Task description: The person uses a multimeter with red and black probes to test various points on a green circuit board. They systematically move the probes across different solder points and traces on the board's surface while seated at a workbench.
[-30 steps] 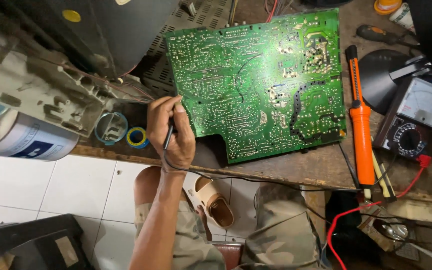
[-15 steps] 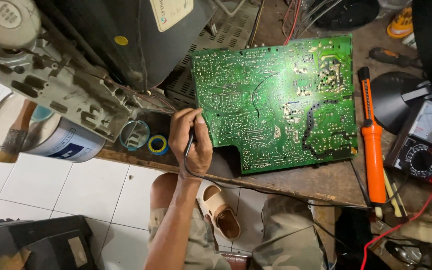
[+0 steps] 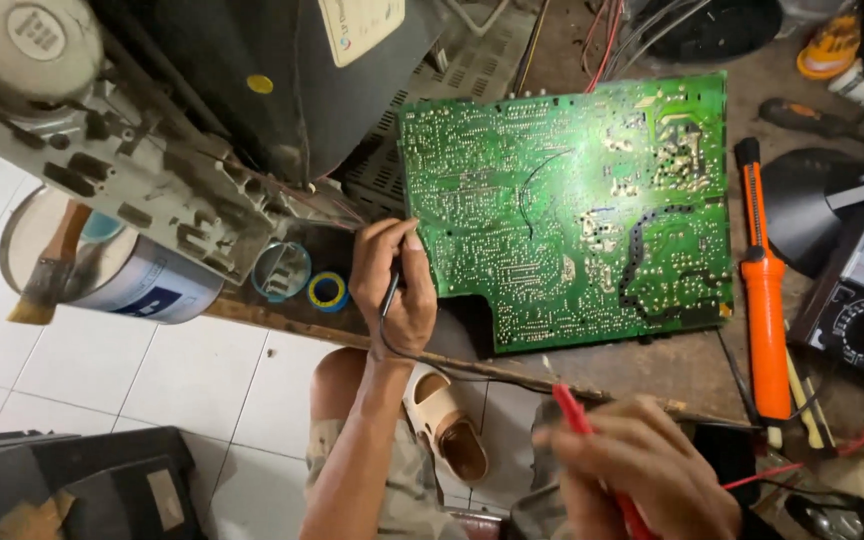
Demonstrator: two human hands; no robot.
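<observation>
Right hand (image 3: 652,470): lowest in view, below the surface edge, fingers closed around a red probe (image 3: 592,445); its red tip points up-left, clear of the board.
Left hand (image 3: 392,290): at the near edge of the surface, fingers pinched on a black probe (image 3: 392,285); its black lead loops down past the wrist.
Board (image 3: 572,200): green, solder side up, flat on the surface just right of the left hand; the thumb touches its left edge.
Surface (image 3: 652,365): worn wood, cluttered.
Tape rolls (image 3: 302,280): a blue one and a yellow one, just left of the left hand.
Can (image 3: 142,285): white, at the left edge; a brush (image 3: 47,280) rests across its open top.
Orange tool (image 3: 764,290): long, lies right of the board.
Meter (image 3: 862,310): far right, a red lead at its corner.
Chassis (image 3: 152,190): grey frame overhanging the can and tapes.
Tube (image 3: 282,90): black, behind the board's far left corner.
</observation>
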